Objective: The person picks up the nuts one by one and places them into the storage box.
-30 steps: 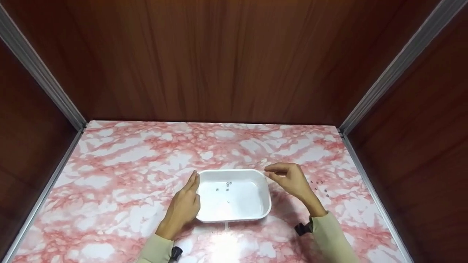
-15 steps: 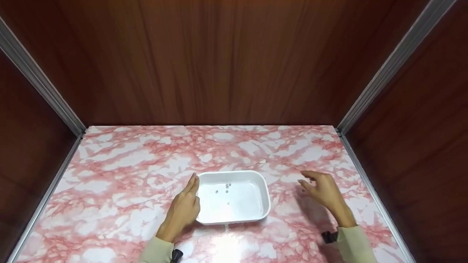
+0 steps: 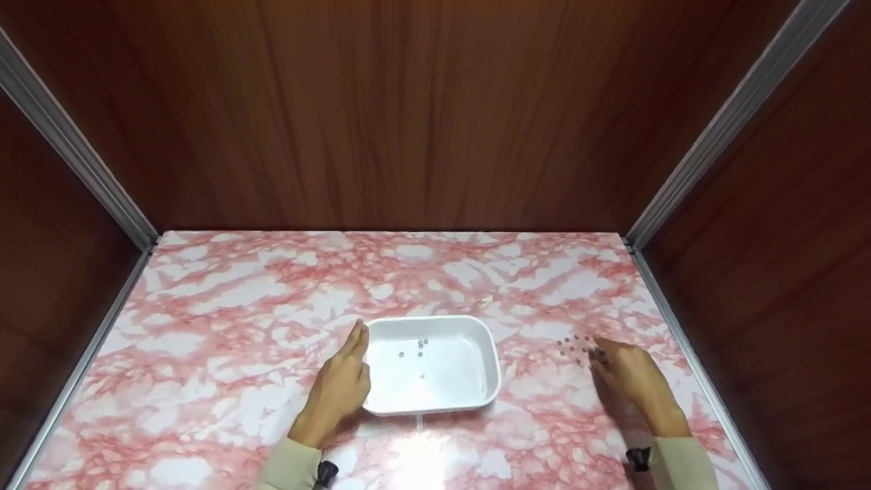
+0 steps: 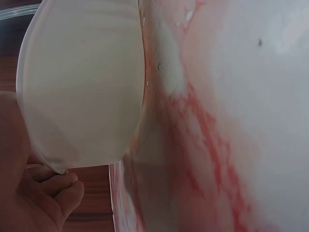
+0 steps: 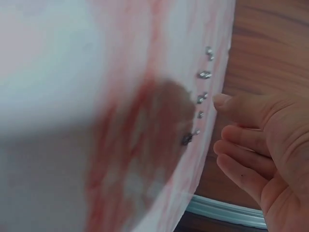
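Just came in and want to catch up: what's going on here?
A person's left grip rests against the left side of a white, rounded-rectangular, plastic-looking tray. Several small, roundish, metallic-looking pieces lie inside it. The right grip is low over the red-and-white marbled tabletop, right beside a scatter of similar loose pieces; whether it touches one isn't clear.

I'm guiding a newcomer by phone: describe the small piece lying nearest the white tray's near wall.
On the marbled table stands a white tray, the left hand against its side. Inside, look to the near half: the small piece lies alone, the other pieces sitting farther back.
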`<state>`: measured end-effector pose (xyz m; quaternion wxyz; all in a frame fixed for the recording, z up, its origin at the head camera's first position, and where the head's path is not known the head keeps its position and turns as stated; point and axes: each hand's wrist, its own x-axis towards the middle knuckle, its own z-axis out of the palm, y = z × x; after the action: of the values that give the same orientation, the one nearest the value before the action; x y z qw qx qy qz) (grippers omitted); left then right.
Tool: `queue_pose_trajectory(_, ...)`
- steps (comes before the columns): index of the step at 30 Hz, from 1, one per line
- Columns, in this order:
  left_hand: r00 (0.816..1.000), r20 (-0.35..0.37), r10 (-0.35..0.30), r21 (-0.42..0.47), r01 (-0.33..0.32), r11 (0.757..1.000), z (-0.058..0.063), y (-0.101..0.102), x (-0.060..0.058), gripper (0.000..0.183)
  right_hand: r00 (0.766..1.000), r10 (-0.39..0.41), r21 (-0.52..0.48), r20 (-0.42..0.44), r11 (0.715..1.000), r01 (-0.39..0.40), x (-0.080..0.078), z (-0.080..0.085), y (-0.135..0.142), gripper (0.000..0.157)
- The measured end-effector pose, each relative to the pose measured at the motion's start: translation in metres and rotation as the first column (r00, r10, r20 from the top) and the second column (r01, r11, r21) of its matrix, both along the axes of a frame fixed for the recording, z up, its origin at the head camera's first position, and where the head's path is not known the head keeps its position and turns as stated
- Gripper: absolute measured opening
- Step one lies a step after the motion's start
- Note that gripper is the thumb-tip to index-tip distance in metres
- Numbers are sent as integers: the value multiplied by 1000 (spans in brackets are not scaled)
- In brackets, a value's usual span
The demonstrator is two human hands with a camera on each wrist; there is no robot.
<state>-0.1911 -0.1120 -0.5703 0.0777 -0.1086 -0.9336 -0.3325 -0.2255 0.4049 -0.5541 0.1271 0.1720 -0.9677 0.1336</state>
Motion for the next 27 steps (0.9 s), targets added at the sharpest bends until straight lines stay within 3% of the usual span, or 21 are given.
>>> queue_pose_trajectory(2, 1000, 2, -5, 2, 5, 1000, 0, -1, 0, 58, 1000, -3, 11, 4, 1000, 3, 1, -3, 3, 15)
queue_pose_trajectory(12, 1000, -14, 0, -18, 0, 1000, -2, 0, 0, 57, 987, -83, 44, 137, 996, 78, 4, -6, 13, 24)
queue_pose_trajectory(27, 1000, 3, 6, -7, -6, 1000, -1, -2, -1, 58, 999, -40, 225, 32, 974, 32, 1, -6, 4, 26)
